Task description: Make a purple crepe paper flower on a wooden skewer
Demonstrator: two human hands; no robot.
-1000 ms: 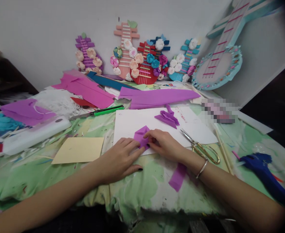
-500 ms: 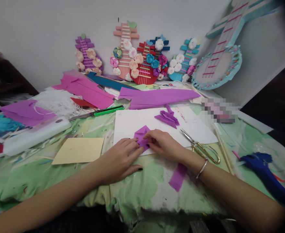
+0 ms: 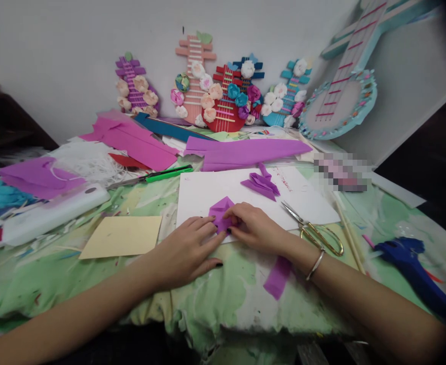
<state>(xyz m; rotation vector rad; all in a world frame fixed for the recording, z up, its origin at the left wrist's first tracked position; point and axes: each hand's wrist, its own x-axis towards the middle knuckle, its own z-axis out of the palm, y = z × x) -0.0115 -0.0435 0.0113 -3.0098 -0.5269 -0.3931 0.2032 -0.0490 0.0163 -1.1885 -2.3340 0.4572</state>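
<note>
Count: 1 folded purple paper [image 3: 219, 205] at the hands; 1 second purple fold [image 3: 260, 184] on the white sheet [image 3: 193, 196]; 1 purple strip [image 3: 277, 280] by the right wrist; 1 pair of scissors [image 3: 303, 222].

Versus 0.5 s ago: view shifted marginally; hands and paper otherwise match.

Position: paper lies at the sheet's near edge, between the hands. Left hand [image 3: 187, 248]: fingertips rest on its left and lower edges, thumb spread away. Right hand [image 3: 259, 228]: thumb and index curled together over its right side; whether they grip it, cannot tell.
</note>
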